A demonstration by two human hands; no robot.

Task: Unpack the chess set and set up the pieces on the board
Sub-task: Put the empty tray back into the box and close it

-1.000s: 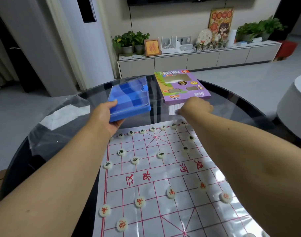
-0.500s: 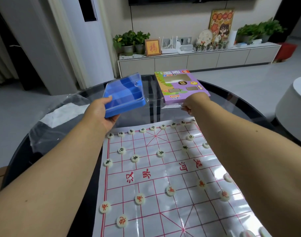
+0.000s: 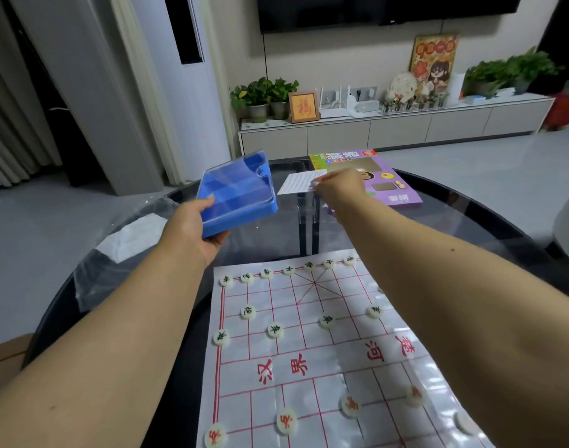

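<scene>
From the head view, the left hand grips the blue tray by its near edge above the counter; it looks light, stiff and slick. The right hand pinches a limp paper sheet beside the box. Pieces stand on the thin, crinkly board.

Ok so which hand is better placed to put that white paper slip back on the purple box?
Probably the right hand. It already pinches the white paper slip directly beside the purple box. The left hand is busy gripping the blue tray, farther from the box.
</scene>
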